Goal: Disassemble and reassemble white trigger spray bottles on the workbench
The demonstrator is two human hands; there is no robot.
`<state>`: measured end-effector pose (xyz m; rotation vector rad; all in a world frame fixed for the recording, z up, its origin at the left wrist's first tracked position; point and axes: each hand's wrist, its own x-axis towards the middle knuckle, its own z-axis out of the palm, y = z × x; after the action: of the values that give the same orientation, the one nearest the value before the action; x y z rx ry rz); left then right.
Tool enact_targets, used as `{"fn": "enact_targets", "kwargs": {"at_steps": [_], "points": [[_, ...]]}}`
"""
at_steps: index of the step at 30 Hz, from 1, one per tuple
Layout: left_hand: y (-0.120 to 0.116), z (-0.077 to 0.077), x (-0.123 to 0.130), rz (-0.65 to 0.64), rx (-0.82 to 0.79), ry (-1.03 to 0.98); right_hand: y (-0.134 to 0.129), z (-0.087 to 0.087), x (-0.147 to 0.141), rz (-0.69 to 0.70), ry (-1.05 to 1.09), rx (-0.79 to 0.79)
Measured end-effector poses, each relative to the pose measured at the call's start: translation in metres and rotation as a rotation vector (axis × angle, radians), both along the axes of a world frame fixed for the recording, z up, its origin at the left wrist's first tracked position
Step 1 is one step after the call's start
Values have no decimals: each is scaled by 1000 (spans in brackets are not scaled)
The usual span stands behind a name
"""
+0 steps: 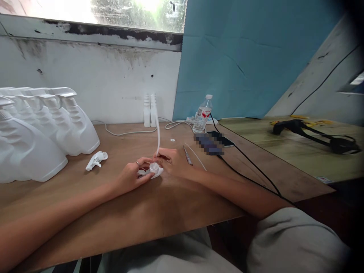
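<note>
My left hand (135,173), with a ring on one finger, is closed around a white plastic spray head (154,168) low over the brown table (127,212). Beside it, my right hand (170,161) pinches the lower end of a thin white tube (158,132), which stands up from the fingers and curves slightly. The tube's lower end is close to the round opening of the spray head; whether it is inside cannot be made out. Another white spray head (96,160) lies on the table to the left.
White spray bottles (79,129) stand at the left. Two narrow white bottles (147,112) stand by the wall. A water bottle (202,115), phones (222,139), black cables, a pen-like tool (187,155), a thin tube (196,156) and a small white ring (172,140) are further back and right.
</note>
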<state>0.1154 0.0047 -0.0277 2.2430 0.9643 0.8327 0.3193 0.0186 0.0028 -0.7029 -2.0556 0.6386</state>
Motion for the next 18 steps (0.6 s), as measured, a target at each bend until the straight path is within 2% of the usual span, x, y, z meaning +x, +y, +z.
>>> {"fn": "enact_targets", "kwargs": {"at_steps": [3,5,18], "points": [[1,1,1,-9,-24,-17,-3,1,-2,-40,-37,102],[1,2,2,-5,-34,-29,-4,0,-4,-52,-43,116],[0,3,1,38,40,32,-3,0,1,-59,-75,49]]}}
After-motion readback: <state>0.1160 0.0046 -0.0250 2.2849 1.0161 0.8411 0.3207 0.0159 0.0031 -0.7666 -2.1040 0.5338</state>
